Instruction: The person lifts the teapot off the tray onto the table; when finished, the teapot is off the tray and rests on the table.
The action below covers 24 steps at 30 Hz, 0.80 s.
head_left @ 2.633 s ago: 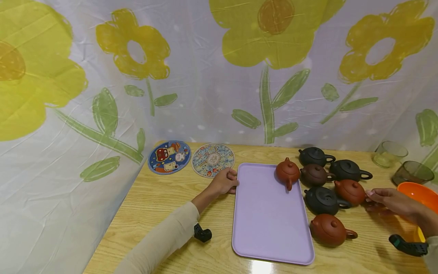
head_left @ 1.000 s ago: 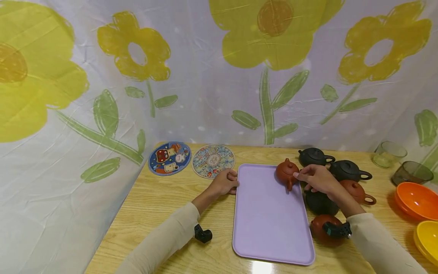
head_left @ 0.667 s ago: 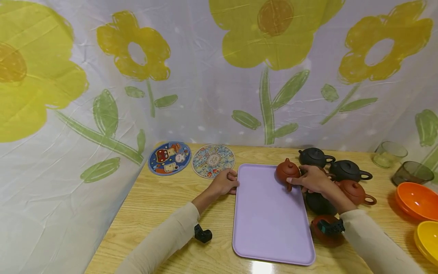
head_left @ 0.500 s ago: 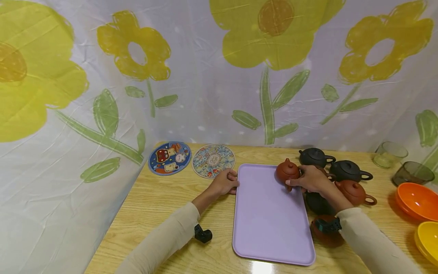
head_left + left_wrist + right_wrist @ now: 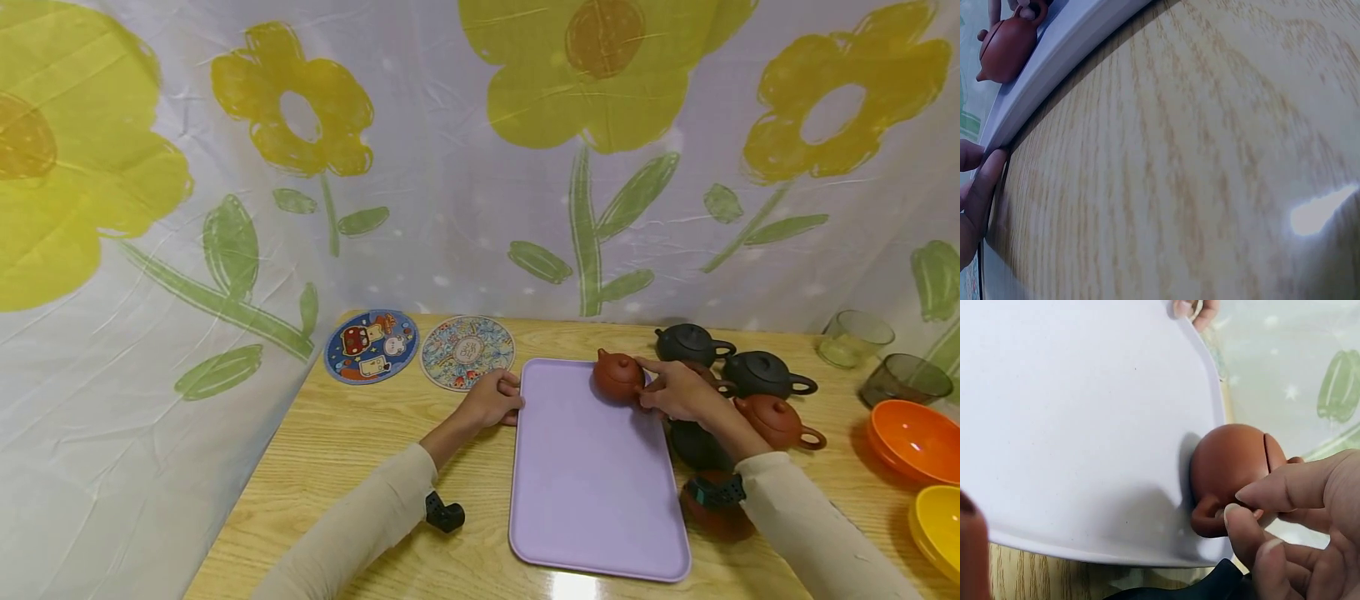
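A small reddish-brown clay teapot [image 5: 617,379] sits at the far right corner of a lilac tray [image 5: 592,483], its spout toward the back left. My right hand [image 5: 678,392] pinches the teapot's handle between thumb and fingers; the right wrist view shows the handle loop [image 5: 1205,520] at the fingertips. My left hand [image 5: 491,400] grips the tray's left rim near its far end. In the left wrist view, its fingers [image 5: 985,181] lie against the outside of that rim. Right beside the tray, a dark teapot [image 5: 699,446] and a red-brown teapot [image 5: 716,521] are partly hidden by my right arm.
More teapots crowd the tray's right side, including a black teapot [image 5: 686,343] and an orange-brown teapot [image 5: 772,421]. Farther right are glass cups [image 5: 903,379], an orange bowl [image 5: 911,437] and a yellow bowl [image 5: 941,525]. Two round mats [image 5: 371,346] lie back left.
My right hand has come left from another teapot to the one on the tray. That teapot has turned, its handle swinging from the front to the right. The left hand stays on the rim.
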Motion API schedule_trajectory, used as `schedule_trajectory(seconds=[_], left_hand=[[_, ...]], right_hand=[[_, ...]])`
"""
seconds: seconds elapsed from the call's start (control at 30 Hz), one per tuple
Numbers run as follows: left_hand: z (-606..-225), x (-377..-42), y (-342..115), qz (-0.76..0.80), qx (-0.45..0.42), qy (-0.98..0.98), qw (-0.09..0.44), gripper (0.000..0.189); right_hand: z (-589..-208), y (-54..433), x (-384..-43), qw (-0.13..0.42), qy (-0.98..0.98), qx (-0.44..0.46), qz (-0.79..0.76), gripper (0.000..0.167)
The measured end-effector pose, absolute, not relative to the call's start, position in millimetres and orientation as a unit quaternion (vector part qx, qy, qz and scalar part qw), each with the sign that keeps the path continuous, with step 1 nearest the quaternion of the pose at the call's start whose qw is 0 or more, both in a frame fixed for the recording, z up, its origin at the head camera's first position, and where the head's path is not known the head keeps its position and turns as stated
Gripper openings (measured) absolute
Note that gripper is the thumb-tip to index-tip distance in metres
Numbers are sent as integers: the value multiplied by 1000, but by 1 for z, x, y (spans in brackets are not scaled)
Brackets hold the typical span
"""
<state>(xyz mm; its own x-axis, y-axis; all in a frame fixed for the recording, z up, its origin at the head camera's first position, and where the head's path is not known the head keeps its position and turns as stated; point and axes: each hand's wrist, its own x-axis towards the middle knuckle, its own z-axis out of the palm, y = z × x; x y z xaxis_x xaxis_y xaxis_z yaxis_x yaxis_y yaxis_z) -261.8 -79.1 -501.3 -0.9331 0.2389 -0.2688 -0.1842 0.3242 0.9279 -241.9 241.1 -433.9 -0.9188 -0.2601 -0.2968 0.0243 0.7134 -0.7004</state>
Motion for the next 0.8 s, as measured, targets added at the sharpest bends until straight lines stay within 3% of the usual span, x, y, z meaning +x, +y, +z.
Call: schedule_trajectory(seconds=[0.27,0.63,0.8], left_hand=[[-502,-262,-78,580,20,795,177,35],[-502,-262,-79,581,20,794,179,34],[-503,-263,-79,582,21,794,177,34]], right_hand=[[-436,240,-243,175,909,-42,-375,69],[-432,236,-244,161,930,-18,-330,27],[-432,234,-247,168,940,-28,-296,20]])
